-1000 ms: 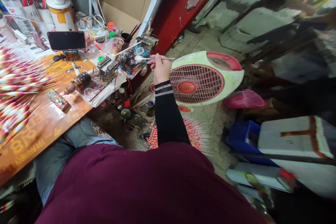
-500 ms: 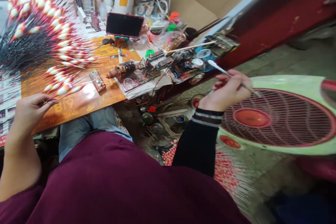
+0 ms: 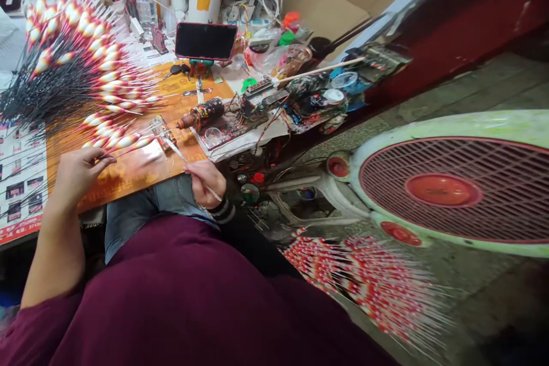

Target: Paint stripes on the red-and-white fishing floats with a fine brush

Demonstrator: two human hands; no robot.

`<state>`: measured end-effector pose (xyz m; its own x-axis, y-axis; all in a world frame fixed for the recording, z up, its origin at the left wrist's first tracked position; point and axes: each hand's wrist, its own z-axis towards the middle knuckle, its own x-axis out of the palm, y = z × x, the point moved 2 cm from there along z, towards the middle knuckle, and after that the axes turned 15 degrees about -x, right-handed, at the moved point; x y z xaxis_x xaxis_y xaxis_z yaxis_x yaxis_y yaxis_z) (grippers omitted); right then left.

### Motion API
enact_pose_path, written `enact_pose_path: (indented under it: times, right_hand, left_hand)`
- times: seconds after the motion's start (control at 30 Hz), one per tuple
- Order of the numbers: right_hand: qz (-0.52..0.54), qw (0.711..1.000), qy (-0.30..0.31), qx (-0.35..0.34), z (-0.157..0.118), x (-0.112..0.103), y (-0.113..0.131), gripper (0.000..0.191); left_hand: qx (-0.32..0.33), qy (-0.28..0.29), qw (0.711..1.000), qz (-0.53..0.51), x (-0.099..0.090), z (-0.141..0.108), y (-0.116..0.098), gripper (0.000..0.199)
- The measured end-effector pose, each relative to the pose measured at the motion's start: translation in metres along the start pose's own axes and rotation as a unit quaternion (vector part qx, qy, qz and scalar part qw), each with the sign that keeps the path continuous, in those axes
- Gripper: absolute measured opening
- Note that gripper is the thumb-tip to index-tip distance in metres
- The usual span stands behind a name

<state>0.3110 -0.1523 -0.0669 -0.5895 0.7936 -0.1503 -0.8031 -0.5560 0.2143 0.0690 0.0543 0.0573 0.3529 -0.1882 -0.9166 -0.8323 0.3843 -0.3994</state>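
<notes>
My left hand is at the table's front edge, thumb and fingers pinched on the thin end of a fishing float. That float has a white and yellow body with red ends and points right. In my right hand is a thin paintbrush with a white tip, held slanting up and left. The brush tip is close to the float's thin right end; whether they touch I cannot tell. Just behind lies a small paint-stained block. Several similar floats lie fanned out beyond my left hand, dark stems to the left.
A phone stands on the orange board. To its right are a paint-covered motor tool and a small tub. A green fan stands at the right, with red-and-white floats low beside it.
My right hand has swung left with the paintbrush, from over the fan to the board's front edge, near the float. My left hand still pinches the float; the view has shifted slightly.
</notes>
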Motion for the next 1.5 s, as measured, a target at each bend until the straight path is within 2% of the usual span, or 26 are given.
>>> enact_pose_path:
  times: [0.1, 0.2, 0.27, 0.4, 0.57, 0.93, 1.1, 1.33, 1.5]
  right_hand:
    - [-0.023, 1.0, 0.017, 0.01, -0.013, 0.024, -0.003, 0.031]
    - [-0.038, 0.999, 0.007, 0.007, -0.023, 0.034, -0.004, 0.032]
    - [-0.038, 0.999, 0.003, 0.006, -0.027, 0.035, -0.004, 0.035]
    - [-0.044, 0.998, 0.035, 0.026, -0.03, 0.034, -0.002, 0.037]
    - [-0.052, 0.998, 0.041, 0.017, -0.029, 0.033, 0.0, 0.039]
    - [-0.06, 0.997, 0.048, 0.018, -0.029, 0.034, 0.001, 0.041]
    - [-0.063, 0.994, 0.074, 0.044, -0.033, 0.036, -0.001, 0.039]
    - [-0.054, 0.997, 0.045, 0.023, -0.028, 0.035, 0.001, 0.041]
    - [-0.062, 0.995, 0.06, 0.047, -0.03, 0.036, 0.0, 0.037]
  left_hand:
    - [0.004, -0.004, 1.0, 0.007, 0.004, 0.003, -0.003, 0.02]
    - [0.014, 0.0, 1.0, 0.01, 0.01, 0.006, -0.006, 0.017]
    - [0.021, 0.002, 1.0, 0.014, 0.013, 0.009, -0.007, 0.016]
    - [0.029, -0.001, 1.0, 0.012, 0.016, 0.011, -0.007, 0.017]
    - [0.023, 0.003, 1.0, -0.015, 0.019, 0.01, -0.003, 0.019]
    - [0.012, 0.002, 0.999, -0.041, 0.019, 0.009, -0.002, 0.021]
    - [0.012, 0.006, 0.999, -0.045, 0.019, 0.009, -0.002, 0.023]
    - [0.006, 0.009, 0.999, -0.053, 0.017, 0.008, -0.006, 0.019]
    - [0.001, 0.011, 0.999, -0.046, 0.017, 0.008, -0.007, 0.019]
